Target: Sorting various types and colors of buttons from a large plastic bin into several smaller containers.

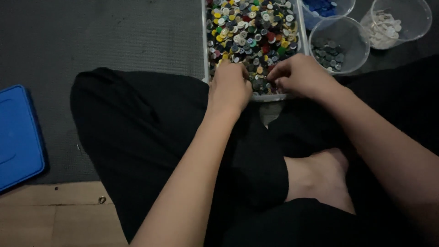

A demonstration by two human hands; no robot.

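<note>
Presently both hands work the near end of the clear tray [206, 68] of mixed buttons [251, 27]; left hand [230, 84] curled, contents indiscernible; right hand [297, 75] fingertips pinched among buttons; advisable to lift singly, avoiding spillage beside the tray's cups [339, 43].

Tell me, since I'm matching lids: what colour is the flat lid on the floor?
Blue; the lid shows at left in the head view.

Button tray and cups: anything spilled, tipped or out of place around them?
Mostly tidy. The clear tray holds its mixed buttons, and the three cups stand upright with sorted buttons inside. One oddity: a small metal ring lies alone on the wooden floor, off the mat. Both hands rest at the tray's near edge.
</note>
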